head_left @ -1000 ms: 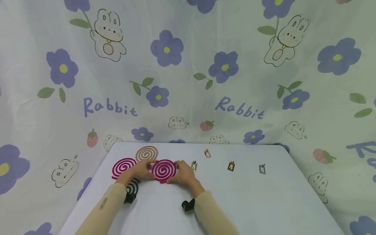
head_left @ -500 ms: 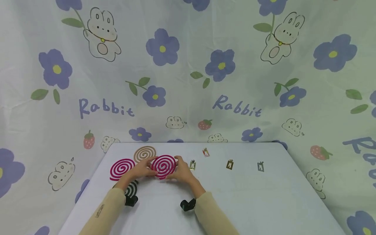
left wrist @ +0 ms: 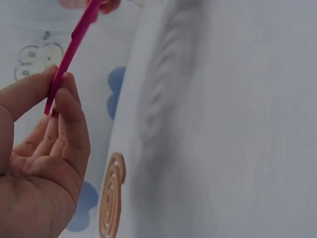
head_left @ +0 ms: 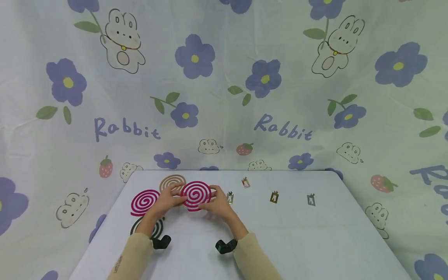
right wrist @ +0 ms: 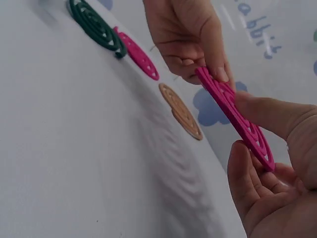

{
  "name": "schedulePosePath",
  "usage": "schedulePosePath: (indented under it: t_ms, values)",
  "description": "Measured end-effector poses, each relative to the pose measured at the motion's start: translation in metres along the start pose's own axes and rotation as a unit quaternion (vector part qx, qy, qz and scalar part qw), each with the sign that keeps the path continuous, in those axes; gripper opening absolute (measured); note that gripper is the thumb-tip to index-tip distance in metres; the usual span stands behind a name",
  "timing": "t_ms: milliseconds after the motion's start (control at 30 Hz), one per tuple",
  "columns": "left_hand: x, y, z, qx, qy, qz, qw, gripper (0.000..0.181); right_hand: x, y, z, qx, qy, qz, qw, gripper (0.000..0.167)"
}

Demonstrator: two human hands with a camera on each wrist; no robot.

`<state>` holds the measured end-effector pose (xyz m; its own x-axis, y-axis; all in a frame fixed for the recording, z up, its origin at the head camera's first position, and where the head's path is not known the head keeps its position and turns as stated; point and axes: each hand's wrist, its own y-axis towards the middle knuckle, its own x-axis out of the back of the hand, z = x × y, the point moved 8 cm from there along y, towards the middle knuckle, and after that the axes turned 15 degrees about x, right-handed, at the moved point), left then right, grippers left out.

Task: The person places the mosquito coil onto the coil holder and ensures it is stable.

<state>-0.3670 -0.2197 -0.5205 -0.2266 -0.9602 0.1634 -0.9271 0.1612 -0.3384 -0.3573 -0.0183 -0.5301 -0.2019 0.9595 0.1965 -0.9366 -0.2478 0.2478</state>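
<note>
A bright pink mosquito coil (head_left: pixel 196 195) is held above the table, its flat spiral face turned toward the head camera. My left hand (head_left: pixel 168 201) pinches its left edge between thumb and fingers. On the opposite edge, my right hand (head_left: pixel 220 203) has the same kind of grip. The left wrist view shows the coil (left wrist: pixel 72 53) edge-on between thumb and fingertips. In the right wrist view, both hands hold the coil (right wrist: pixel 242 121), and its shadow falls on the white surface. A tan coil (head_left: pixel 172 181) lies just behind my left hand.
Another pink coil (head_left: pixel 144 202) and a dark green coil (head_left: pixel 157 228), partly covered by my left forearm, lie at the table's left. Several small metal coil stands, including a bronze one (head_left: pixel 274 197) and a silver one (head_left: pixel 311 199), lie toward the right. A printed curtain (head_left: pixel 224 89) hangs behind the table (head_left: pixel 301 241).
Both hands have lifted the held pink coil a little higher and tipped its face more upright. The other coils and the metal stands have stayed where they were.
</note>
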Motion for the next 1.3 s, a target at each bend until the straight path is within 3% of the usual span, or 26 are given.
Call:
schedulePosePath:
  t_ms: [167, 367, 533, 767, 967, 1133, 1300]
  values:
    - [-0.004, -0.009, -0.009, 0.011, -0.074, -0.043, 0.9962, 0.053, 0.013, -0.002, 0.009, -0.006, 0.061, -0.065, 0.996, 0.055]
    - [-0.012, -0.008, -0.009, 0.015, -0.156, -0.085, 0.9839, 0.051, 0.021, -0.002, 0.018, 0.005, 0.067, -0.093, 0.9934, 0.056]
    - [-0.023, -0.01, -0.01, 0.009, -0.197, -0.095, 0.9758, 0.055, 0.026, -0.003, 0.022, 0.019, 0.093, -0.117, 0.9885, 0.059]
    - [-0.042, -0.012, 0.001, 0.013, -0.282, -0.083, 0.9556, 0.053, 0.029, -0.013, 0.017, 0.022, 0.099, -0.151, 0.9832, 0.063]
    - [-0.054, -0.016, 0.004, 0.005, -0.301, -0.095, 0.9489, 0.054, 0.03, -0.022, 0.016, 0.026, 0.092, -0.15, 0.9841, 0.066]
    - [-0.059, -0.016, 0.007, 0.021, -0.3, -0.11, 0.9472, 0.051, 0.034, -0.026, 0.019, 0.03, 0.091, -0.144, 0.985, 0.063]
    - [-0.067, -0.013, 0.002, 0.014, -0.298, -0.104, 0.9487, 0.05, 0.042, -0.026, 0.017, 0.033, 0.078, -0.149, 0.9852, 0.065]
